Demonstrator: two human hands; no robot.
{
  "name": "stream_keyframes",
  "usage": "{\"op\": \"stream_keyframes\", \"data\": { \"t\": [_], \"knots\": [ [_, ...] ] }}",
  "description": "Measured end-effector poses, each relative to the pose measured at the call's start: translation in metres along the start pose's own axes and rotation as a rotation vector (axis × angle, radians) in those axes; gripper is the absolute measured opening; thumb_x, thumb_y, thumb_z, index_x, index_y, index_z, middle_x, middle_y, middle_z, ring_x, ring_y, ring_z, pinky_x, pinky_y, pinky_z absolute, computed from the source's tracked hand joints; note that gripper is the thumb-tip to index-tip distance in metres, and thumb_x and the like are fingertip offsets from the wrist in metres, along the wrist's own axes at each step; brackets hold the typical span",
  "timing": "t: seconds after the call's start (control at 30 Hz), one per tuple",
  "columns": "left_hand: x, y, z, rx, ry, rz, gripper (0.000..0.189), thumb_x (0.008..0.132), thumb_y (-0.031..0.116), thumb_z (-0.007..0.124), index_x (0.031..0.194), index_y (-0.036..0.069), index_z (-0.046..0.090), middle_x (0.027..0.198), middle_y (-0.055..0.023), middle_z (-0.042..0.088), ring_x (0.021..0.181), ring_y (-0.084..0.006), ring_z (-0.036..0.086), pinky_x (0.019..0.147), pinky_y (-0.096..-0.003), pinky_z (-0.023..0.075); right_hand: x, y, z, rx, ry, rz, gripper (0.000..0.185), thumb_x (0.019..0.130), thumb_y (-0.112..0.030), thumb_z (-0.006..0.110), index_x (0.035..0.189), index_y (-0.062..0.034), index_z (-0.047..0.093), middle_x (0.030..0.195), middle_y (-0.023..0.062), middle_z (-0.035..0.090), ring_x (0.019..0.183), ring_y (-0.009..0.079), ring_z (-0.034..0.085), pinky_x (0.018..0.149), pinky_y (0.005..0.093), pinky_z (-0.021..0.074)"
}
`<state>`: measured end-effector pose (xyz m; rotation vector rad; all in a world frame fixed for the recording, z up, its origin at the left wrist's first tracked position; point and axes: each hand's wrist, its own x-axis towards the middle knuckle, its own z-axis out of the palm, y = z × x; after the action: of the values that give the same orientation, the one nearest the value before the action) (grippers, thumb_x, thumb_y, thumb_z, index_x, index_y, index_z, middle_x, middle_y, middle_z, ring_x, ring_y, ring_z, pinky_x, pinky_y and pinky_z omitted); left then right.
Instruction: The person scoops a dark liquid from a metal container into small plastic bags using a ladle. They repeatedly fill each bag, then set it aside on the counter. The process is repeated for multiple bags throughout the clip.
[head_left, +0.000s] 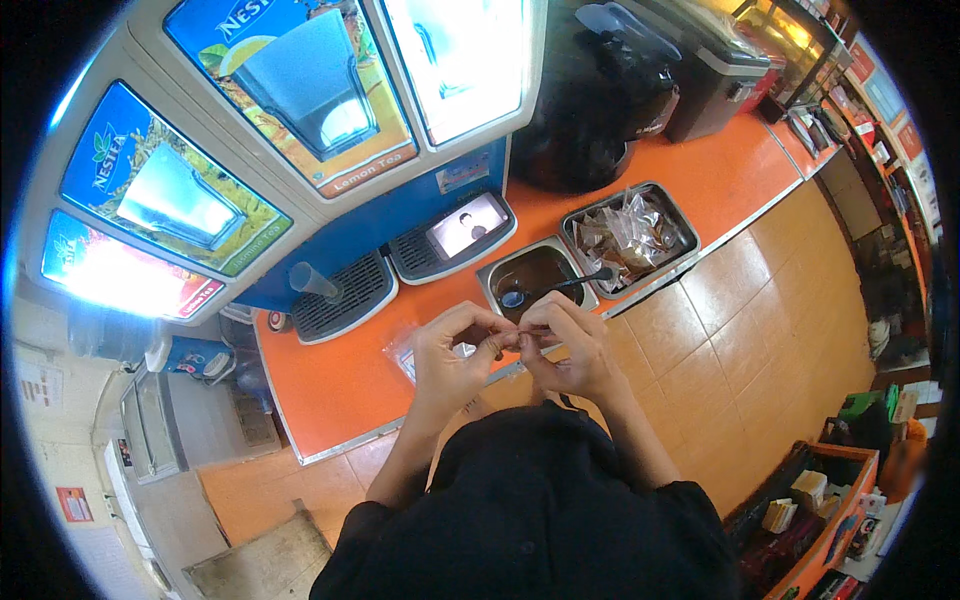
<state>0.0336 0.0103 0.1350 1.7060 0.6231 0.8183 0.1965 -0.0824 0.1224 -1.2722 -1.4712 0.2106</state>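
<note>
My left hand and my right hand meet at the fingertips above the counter's front edge, both pinching one small plastic bag, of which only a little shows. Just beyond them sits a square metal container of dark liquid with a black-handled ladle in it. To its right, a metal tray holds several filled clear plastic bags. A stack of flat clear plastic bags lies beside my left hand, partly hidden by it.
A drink dispenser stands at the back left. On its drip trays are a phone with a lit screen and a clear plastic cup. A large black appliance is behind the tray. An orange crate stands at lower right.
</note>
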Motion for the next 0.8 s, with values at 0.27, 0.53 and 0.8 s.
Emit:
{"op": "stream_keyframes", "data": {
  "t": [0.27,0.53,0.8],
  "knots": [
    [-0.002,-0.005,0.005,-0.158,0.036,-0.039,0.011,0.085,-0.01,0.072,0.092,-0.002,0.072,0.088,-0.0073,0.073,0.082,-0.0134,0.072,0.074,-0.025,0.0561,0.002,-0.003,0.004,0.007,0.085,-0.001,0.019,0.076,0.005,0.074,0.091,-0.0025,0.064,0.083,0.0106,0.064,0.07,0.0217,0.066,0.061,0.0316,0.0538],
    [-0.009,-0.016,0.013,-0.013,0.123,0.001,0.022,0.079,-0.021,0.059,0.087,-0.002,0.066,0.084,-0.0059,0.067,0.08,-0.014,0.071,0.074,-0.0264,0.0568,-0.005,0.002,0.015,-0.15,0.005,0.017,0.023,0.075,-0.004,0.076,0.094,-0.0062,0.063,0.083,0.0098,0.06,0.071,0.0297,0.062,0.061,0.0383,0.05],
    [-0.001,-0.037,-0.022,0.033,0.346,0.08,0.015,0.083,-0.014,0.064,0.089,-0.001,0.065,0.084,-0.0047,0.064,0.077,-0.012,0.064,0.071,-0.0246,0.0519,-0.024,0.022,-0.016,-0.137,0.085,0.182,0.023,0.077,-0.005,0.078,0.093,-0.0053,0.061,0.083,0.0084,0.059,0.071,0.0252,0.062,0.065,0.0369,0.0524]
  ]
}}
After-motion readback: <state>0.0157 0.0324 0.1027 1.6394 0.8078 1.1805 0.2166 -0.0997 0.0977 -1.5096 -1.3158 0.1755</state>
